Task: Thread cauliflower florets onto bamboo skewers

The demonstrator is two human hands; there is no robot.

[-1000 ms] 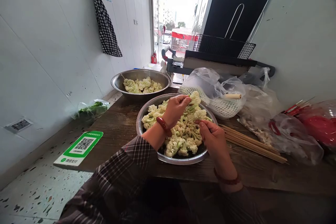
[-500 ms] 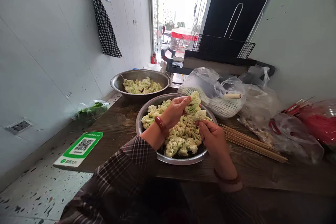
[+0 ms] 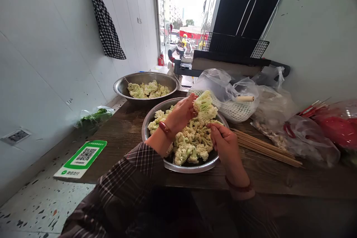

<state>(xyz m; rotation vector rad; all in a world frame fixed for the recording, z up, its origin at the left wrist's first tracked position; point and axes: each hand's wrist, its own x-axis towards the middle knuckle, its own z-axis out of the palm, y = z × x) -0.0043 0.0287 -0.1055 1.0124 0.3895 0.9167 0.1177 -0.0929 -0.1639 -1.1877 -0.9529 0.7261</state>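
Note:
My left hand (image 3: 182,113) holds a clump of pale green-white cauliflower (image 3: 205,107) above the near metal basin (image 3: 147,134), fingers curled at its left side. Just below and right of the clump, my right hand (image 3: 225,141) is closed in a pinch. Whatever lies between its fingertips is too small to make out. Loose cauliflower florets (image 3: 182,150) fill the basin under both hands. A bundle of thin bamboo skewers (image 3: 264,148) lies on the dark wooden table (image 3: 119,126), to the right of the basin.
A second metal basin (image 3: 117,88) behind holds cauliflower with thin sticks poking out. Plastic bags (image 3: 273,104) and a white mesh-wrapped bundle (image 3: 234,109) crowd the right side. A green payment card (image 3: 80,159) lies at the left table edge. Behind stands a wire grill basket (image 3: 234,44).
The cauliflower clump has turned in my left hand and shows more of its stalk side. My left fingers have shifted to its left edge. The view has moved slightly; a rider in yellow appears outside.

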